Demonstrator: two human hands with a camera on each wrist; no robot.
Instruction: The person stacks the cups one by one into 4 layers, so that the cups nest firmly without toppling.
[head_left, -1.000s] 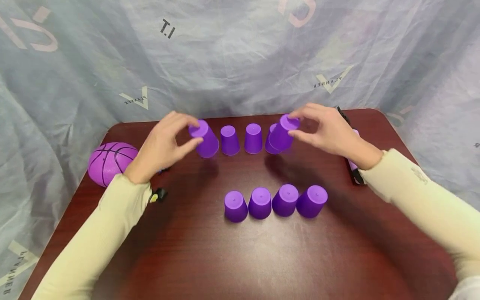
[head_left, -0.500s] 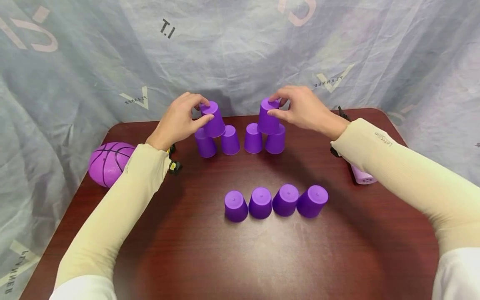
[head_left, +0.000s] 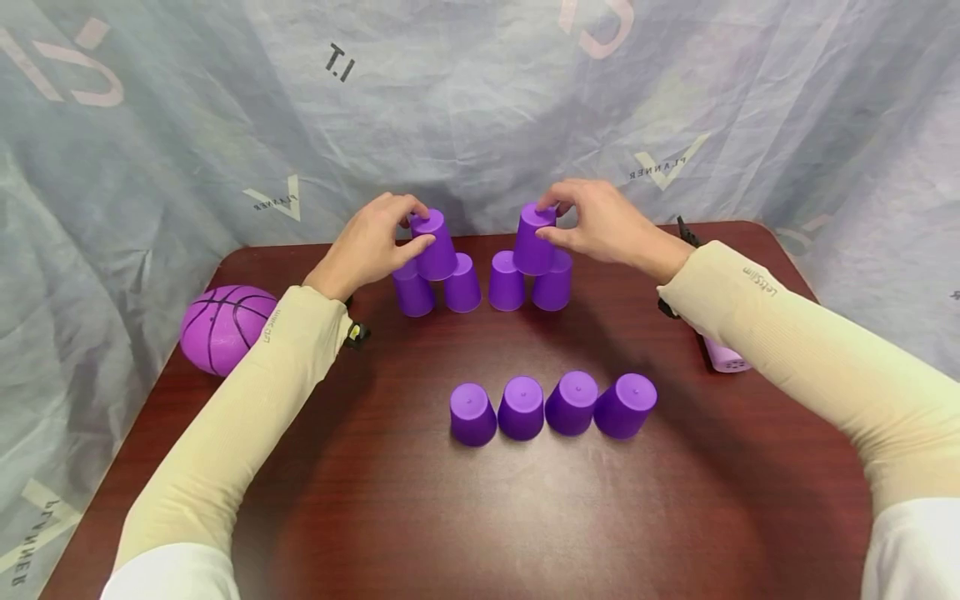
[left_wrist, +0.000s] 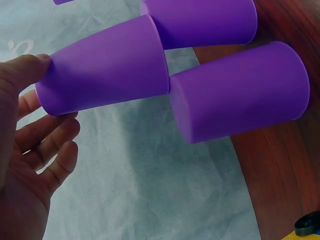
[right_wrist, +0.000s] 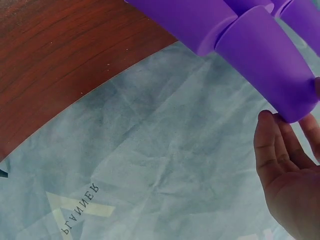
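Since half a second earlier, both hands had lowered a little, bringing the two upper cups down onto the back row; a second before, those cups were still being carried in over the table.

At the far left, a purple ball (head_left: 222, 327) lay at the edge of the dark red table (head_left: 525, 517), against the pale blue cloth (head_left: 480, 108) hung behind it. The left hand (head_left: 371, 243) pinched the left top cup (head_left: 435, 244) near its closed end, thumb on the near side and fingers curled over the far side. That cup stood upside down, tilted slightly, on the two left cups of the back row (head_left: 483, 282), where four upside-down cups stood side by side near the table's far edge. The left wrist view showed the held cup (left_wrist: 102, 77) resting against the two beneath it.

The right hand (head_left: 600, 221) gripped the right top cup (head_left: 535, 240) the same way, fingertips curled around its closed end, and it sat upside down on the two right cups of that row. The right wrist view showed this cup (right_wrist: 270, 60) with the fingers (right_wrist: 272, 150) at its end.

Nearer the person, the front row (head_left: 552, 406) of four upside-down cups stood untouched, well apart from both hands. At the far right, a pale purple object (head_left: 723, 357) lay partly hidden behind the right sleeve.
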